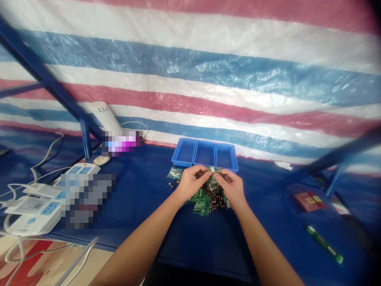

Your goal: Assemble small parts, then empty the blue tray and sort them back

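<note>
Both hands meet over a pile of small hardware and pinch the top of a small clear plastic bag [212, 183] with silvery pieces in it. My left hand [190, 183] has thumb and forefinger closed on one side of the bag's top edge. On the other side, my right hand [233, 187] grips in the same way. Under them lie green-tinted bags [201, 204] of small pieces and loose brass-coloured screws [218, 201], partly covered by my hands. Left of the pile are another small clear bag [175, 172] and a few loose screws [171, 184].
A blue three-compartment tray [195, 153] stands just behind the pile. Leftward are a white power strip [32, 221] with cables, a white cylinder [107, 118] and blurred-out items. A red box [308, 201] and a green stick-like object [324, 244] lie at right.
</note>
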`<state>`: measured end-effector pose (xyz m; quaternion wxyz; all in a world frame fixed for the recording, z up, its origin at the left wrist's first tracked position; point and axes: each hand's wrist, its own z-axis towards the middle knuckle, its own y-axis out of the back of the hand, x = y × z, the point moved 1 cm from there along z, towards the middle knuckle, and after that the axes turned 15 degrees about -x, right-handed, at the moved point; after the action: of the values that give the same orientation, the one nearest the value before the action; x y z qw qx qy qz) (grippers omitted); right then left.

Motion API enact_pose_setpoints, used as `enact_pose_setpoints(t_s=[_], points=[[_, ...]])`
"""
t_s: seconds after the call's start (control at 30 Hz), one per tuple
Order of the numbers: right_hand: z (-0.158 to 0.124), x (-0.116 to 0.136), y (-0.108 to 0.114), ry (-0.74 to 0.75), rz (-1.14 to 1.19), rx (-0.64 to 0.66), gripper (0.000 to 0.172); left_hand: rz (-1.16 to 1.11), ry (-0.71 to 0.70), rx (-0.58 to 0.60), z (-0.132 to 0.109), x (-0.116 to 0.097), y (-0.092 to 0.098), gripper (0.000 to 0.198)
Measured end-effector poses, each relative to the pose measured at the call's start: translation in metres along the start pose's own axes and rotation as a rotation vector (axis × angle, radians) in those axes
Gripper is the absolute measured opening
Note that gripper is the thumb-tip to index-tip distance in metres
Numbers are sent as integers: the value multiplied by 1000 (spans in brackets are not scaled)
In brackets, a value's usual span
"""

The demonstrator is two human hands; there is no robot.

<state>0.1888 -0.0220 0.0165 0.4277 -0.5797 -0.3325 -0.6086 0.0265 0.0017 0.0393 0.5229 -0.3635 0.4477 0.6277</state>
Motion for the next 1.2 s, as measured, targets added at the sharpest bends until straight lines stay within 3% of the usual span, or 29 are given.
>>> enact_pose_setpoints(t_s=[0.13, 0.3, 0.6, 0.77, 1.2], points=[[-1, 3, 2, 29, -3, 48, 14, 22, -39, 40, 1, 2, 0, 26], [-3, 6, 1, 111, -84, -1, 17, 37, -34, 10, 0, 3, -1, 22], [-6, 6, -4, -4, 55, 71, 15, 64, -50, 5, -5, 2, -4, 24], [-4, 6, -3, -72, 117, -2, 17, 33, -2, 55, -5, 4, -6, 22], [-4, 4, 0, 74, 18, -70, 19, 73, -64, 26, -7, -2, -6, 21]])
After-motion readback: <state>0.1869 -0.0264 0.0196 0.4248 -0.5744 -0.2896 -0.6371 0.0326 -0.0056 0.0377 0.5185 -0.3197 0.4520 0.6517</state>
